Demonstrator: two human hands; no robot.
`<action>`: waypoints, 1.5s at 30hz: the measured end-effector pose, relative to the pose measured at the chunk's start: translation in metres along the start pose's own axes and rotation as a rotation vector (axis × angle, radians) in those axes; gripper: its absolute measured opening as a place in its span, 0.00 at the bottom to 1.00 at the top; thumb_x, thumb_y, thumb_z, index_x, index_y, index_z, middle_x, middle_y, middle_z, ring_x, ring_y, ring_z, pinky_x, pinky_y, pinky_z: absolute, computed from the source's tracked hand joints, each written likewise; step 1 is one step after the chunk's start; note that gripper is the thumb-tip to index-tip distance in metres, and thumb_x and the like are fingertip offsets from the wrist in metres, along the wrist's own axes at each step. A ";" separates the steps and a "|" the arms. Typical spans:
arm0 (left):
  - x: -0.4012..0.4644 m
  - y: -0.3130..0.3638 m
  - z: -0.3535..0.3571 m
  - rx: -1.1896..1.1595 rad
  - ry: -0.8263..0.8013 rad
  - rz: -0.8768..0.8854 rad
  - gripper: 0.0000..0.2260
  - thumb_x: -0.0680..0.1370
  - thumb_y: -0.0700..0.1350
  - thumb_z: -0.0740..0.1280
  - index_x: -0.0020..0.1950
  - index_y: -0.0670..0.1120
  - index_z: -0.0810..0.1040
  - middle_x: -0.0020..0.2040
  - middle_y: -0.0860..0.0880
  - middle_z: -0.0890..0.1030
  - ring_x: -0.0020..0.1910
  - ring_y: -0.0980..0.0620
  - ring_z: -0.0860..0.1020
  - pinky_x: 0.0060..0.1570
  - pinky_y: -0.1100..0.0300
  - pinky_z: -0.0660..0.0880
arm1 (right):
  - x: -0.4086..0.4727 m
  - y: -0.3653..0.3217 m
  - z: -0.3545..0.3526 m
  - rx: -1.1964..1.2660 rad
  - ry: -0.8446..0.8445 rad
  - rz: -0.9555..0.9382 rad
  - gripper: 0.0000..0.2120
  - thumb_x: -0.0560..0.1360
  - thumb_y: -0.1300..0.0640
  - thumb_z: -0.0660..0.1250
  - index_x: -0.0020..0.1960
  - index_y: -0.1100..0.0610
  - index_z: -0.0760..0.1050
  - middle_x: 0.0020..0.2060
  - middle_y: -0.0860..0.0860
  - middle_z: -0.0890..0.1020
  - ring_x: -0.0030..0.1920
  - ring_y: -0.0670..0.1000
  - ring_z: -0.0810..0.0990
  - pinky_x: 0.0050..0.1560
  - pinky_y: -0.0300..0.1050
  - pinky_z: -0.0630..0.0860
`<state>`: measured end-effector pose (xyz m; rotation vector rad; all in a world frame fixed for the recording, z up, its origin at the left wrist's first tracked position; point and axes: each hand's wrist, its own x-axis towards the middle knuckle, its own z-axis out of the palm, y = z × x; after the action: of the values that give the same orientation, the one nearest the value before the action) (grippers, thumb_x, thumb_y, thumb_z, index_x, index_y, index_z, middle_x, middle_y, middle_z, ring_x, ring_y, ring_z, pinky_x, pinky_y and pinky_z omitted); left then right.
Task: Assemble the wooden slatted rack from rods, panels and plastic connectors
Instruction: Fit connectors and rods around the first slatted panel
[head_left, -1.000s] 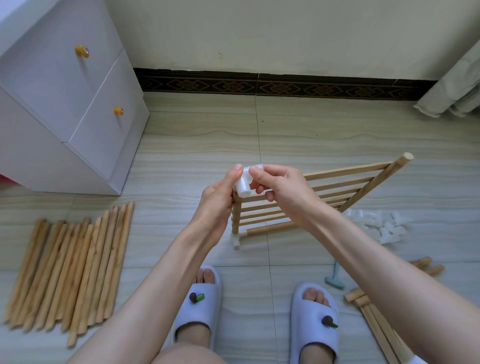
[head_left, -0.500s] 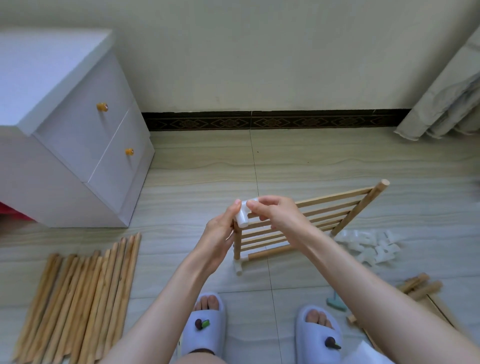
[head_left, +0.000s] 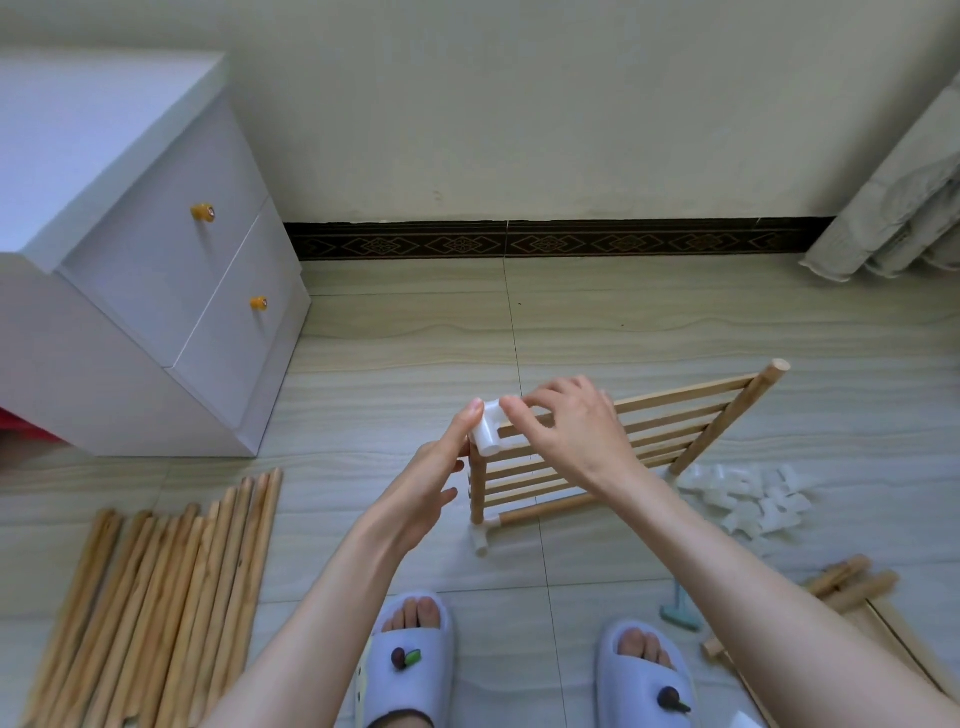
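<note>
A wooden slatted panel stands on edge on the tiled floor, with a white plastic connector on its lower near corner. At its upper near corner sits another white connector. My left hand touches that connector with the thumb tip from the left. My right hand pinches it from the right, fingers over the top slat. Loose wooden rods lie in a row at the left. A heap of white connectors lies at the right.
A white two-drawer cabinet stands at the left against the wall. More wooden parts and a small teal tool lie at the lower right. My feet in pale slippers are near the bottom. A curtain hangs at the right.
The camera has tilted up, so everything sits lower in view. Both hands stay on the connector at the panel's upper corner; the right fingers now lie flatter over the top slat.
</note>
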<state>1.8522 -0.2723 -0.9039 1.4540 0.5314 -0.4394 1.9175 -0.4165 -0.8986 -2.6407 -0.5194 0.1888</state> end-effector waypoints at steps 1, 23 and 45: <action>0.001 0.001 0.000 -0.003 0.005 0.007 0.31 0.61 0.74 0.59 0.56 0.59 0.77 0.64 0.52 0.75 0.64 0.53 0.69 0.67 0.49 0.62 | 0.004 0.002 -0.002 -0.003 -0.087 -0.001 0.31 0.76 0.34 0.46 0.58 0.51 0.78 0.55 0.49 0.80 0.61 0.49 0.71 0.66 0.49 0.60; 0.014 -0.006 0.012 -0.227 0.177 0.043 0.13 0.76 0.58 0.62 0.43 0.50 0.80 0.42 0.53 0.80 0.53 0.54 0.76 0.63 0.58 0.66 | 0.006 0.003 0.000 0.147 -0.345 0.073 0.39 0.74 0.32 0.41 0.56 0.59 0.78 0.46 0.54 0.80 0.51 0.52 0.72 0.56 0.49 0.60; 0.000 -0.010 0.013 0.335 0.390 0.572 0.19 0.75 0.40 0.69 0.65 0.48 0.75 0.47 0.68 0.75 0.47 0.76 0.74 0.49 0.79 0.68 | -0.001 0.032 0.032 -0.070 -0.034 -0.149 0.14 0.81 0.56 0.55 0.63 0.51 0.74 0.52 0.49 0.80 0.55 0.52 0.73 0.45 0.40 0.49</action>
<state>1.8474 -0.2858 -0.9120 1.9454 0.3293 0.2276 1.9205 -0.4307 -0.9412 -2.6563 -0.7441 0.1727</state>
